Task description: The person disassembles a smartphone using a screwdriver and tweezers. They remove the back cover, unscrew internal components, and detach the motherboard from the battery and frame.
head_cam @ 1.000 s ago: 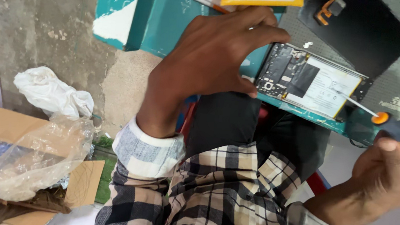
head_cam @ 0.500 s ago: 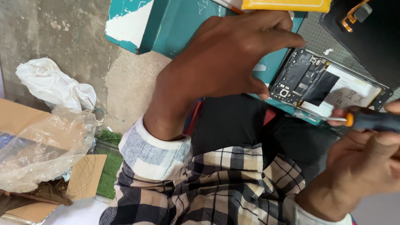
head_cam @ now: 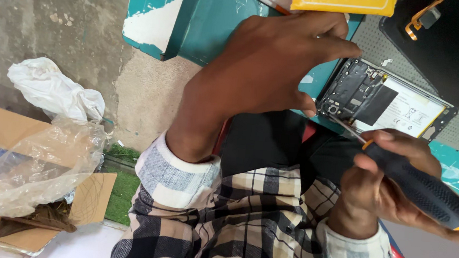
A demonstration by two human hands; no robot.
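1. Two things are partly hidden: the left hand [head_cam: 266, 77] covers the near end of the opened phone [head_cam: 384, 103], and the screwdriver's [head_cam: 416, 184] thin tip is hard to follow where it meets the phone's dark circuit area.
2. A yellow flat package [head_cam: 343, 0] lies at the top edge, cut off by the frame; a black panel with an orange flex strip [head_cam: 454, 48] sits at the upper right.
3. A white label with small symbols covers the phone's battery.
4. The left hand pinches the phone's end between thumb and fingers on the teal table [head_cam: 205, 23].
5. The right hand [head_cam: 383, 185] is clenched around the black, orange-trimmed screwdriver handle, just below the phone, the shaft slanting up to it.
6. A crumpled clear plastic bag [head_cam: 36, 163] rests on cardboard [head_cam: 0, 127] at the left.
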